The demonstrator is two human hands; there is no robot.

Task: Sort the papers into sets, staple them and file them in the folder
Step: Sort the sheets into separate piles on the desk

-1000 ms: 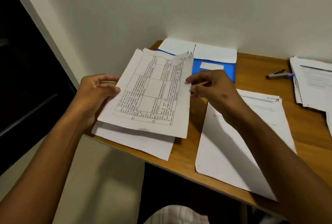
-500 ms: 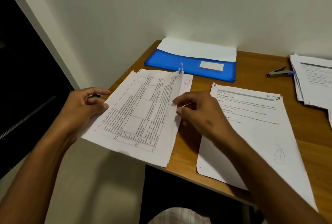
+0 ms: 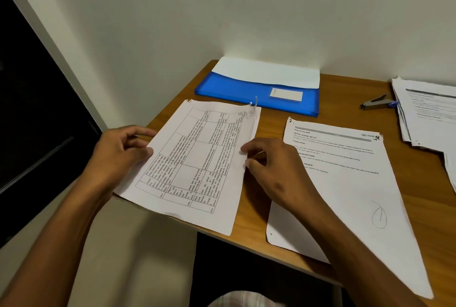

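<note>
A set of papers printed with a table (image 3: pixel 195 161) lies on the wooden desk (image 3: pixel 254 210), hanging over its left front corner. My left hand (image 3: pixel 121 151) pinches its left edge between thumb and fingers. On the right edge rests my right hand (image 3: pixel 271 166), fingertips against the paper. A torn, curled corner sticks up at the set's far right. Against the wall lies a blue folder (image 3: pixel 246 91) with white sheets showing from its top. A metal stapler (image 3: pixel 376 104) with a blue end sits at the right.
A second printed set (image 3: pixel 345 183) lies to the right, partly under my right forearm. A thick stack of papers (image 3: pixel 427 112) is at the far right edge. The wall runs close behind the desk; a dark opening is at the left.
The table-printed set was held up in front of the folder; both hands have lowered it flat onto the desk. The blue folder is now in full view.
</note>
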